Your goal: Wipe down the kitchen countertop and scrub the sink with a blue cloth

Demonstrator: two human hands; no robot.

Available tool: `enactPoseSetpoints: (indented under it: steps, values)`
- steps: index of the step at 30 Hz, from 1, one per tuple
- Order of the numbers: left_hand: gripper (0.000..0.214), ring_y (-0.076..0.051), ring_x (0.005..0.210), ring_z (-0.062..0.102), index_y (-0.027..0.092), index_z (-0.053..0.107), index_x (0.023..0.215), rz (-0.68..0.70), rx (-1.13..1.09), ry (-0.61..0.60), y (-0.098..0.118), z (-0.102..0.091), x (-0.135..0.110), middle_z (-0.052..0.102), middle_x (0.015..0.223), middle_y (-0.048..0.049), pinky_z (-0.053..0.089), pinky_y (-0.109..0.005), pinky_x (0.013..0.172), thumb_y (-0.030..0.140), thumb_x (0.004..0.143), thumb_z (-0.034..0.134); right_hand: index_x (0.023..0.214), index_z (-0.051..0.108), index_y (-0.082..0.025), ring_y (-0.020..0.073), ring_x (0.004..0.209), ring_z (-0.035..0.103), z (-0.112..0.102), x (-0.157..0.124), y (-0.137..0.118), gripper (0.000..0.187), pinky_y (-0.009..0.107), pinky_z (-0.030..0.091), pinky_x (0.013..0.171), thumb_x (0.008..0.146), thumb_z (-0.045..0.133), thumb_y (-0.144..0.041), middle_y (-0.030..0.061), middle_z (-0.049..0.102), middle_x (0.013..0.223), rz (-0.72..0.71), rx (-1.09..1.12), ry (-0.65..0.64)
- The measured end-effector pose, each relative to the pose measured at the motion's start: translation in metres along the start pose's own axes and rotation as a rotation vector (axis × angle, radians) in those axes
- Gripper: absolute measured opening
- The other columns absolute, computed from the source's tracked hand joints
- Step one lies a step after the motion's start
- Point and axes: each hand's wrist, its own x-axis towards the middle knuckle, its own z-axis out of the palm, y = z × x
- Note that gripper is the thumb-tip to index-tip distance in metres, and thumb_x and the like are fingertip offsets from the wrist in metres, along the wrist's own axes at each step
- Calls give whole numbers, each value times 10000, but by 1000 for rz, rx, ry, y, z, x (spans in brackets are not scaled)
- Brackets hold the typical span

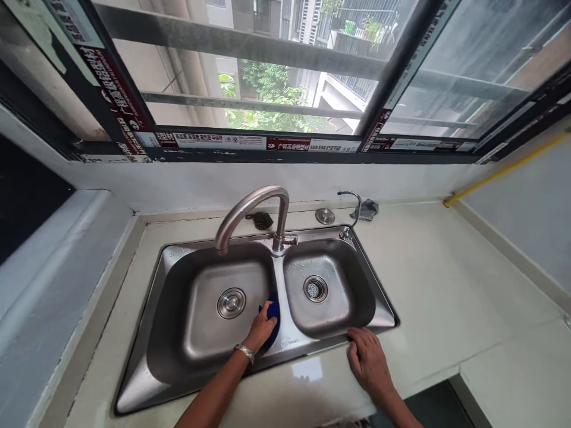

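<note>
My left hand (pixel 262 327), with a bracelet at its wrist, is closed on a dark blue cloth (pixel 273 318). It presses the cloth against the right wall of the large left basin (pixel 209 345) of a steel double sink, beside the divider. Part of the cloth is hidden by the hand. My right hand (pixel 368 356) rests with nothing in it on the counter's front, its fingertips at the sink rim below the smaller right basin (pixel 339 285). Its fingers lie loosely stretched out.
A curved faucet (pixel 254 199) stands behind the divider, its spout over the left basin. Behind the sink lie a dark scrubber (pixel 262 220), a round metal drain cover (pixel 325 216) and a grey cloth (pixel 368 210). A thin spout (pixel 357 205) rises at the back right corner. A window spans the back.
</note>
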Motion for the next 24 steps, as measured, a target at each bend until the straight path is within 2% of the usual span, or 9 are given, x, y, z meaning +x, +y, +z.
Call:
enactPoseSetpoints:
  steps: [4, 7, 9, 12, 15, 20, 24]
  values:
    - [537, -304, 1056, 665, 178, 587, 1300, 112, 161, 4, 4, -9, -38, 729, 1175, -146, 474, -452, 978, 141, 774, 482, 1104, 639, -191, 231, 1036, 658, 0, 5, -5, 229, 461, 515, 1033, 963, 475, -117, 70, 722, 1060, 4, 12, 28]
    - [574, -305, 1169, 644, 231, 629, 1305, 243, 271, -23, 14, -20, -63, 695, 1322, -114, 457, -457, 1052, 147, 746, 534, 1092, 635, -187, 228, 1033, 650, 1, 7, -8, 220, 456, 509, 1037, 964, 477, -103, 68, 715, 1051, 4, 15, 52]
    - [571, -314, 1192, 631, 254, 670, 1299, 332, 340, -67, 22, -25, -70, 706, 1311, -101, 441, -467, 1091, 194, 733, 622, 1093, 632, -185, 228, 1036, 646, 2, 8, -9, 220, 455, 507, 1038, 962, 478, -98, 68, 714, 1050, -9, 18, 80]
    - [460, -327, 1130, 600, 279, 748, 1220, 499, 431, -133, 30, -24, -67, 740, 1125, -112, 439, -502, 1063, 374, 770, 725, 1099, 630, -175, 225, 1027, 645, 3, 9, -11, 225, 454, 504, 1042, 956, 479, -90, 72, 714, 1046, -17, 26, 116]
    - [337, -310, 1023, 567, 327, 798, 1107, 635, 499, -103, 30, -14, -55, 685, 966, -119, 453, -503, 938, 503, 845, 681, 1092, 635, -176, 226, 1022, 645, 4, 10, -13, 228, 462, 500, 1055, 952, 478, -87, 75, 715, 1049, 12, 38, 109]
    - [258, -287, 962, 547, 342, 813, 1030, 602, 532, 5, 23, 5, -43, 655, 911, -102, 428, -478, 882, 500, 856, 707, 1111, 647, -186, 239, 1040, 652, 0, 10, -15, 243, 478, 493, 1070, 944, 494, -98, 76, 722, 1076, 42, 57, 76]
    - [232, -297, 998, 542, 301, 797, 1051, 530, 485, 219, 30, 21, -24, 644, 921, -99, 445, -475, 936, 410, 864, 711, 1150, 649, -200, 247, 1069, 655, -2, 9, -15, 277, 480, 492, 1075, 939, 495, -107, 77, 725, 1115, 66, 69, 28]
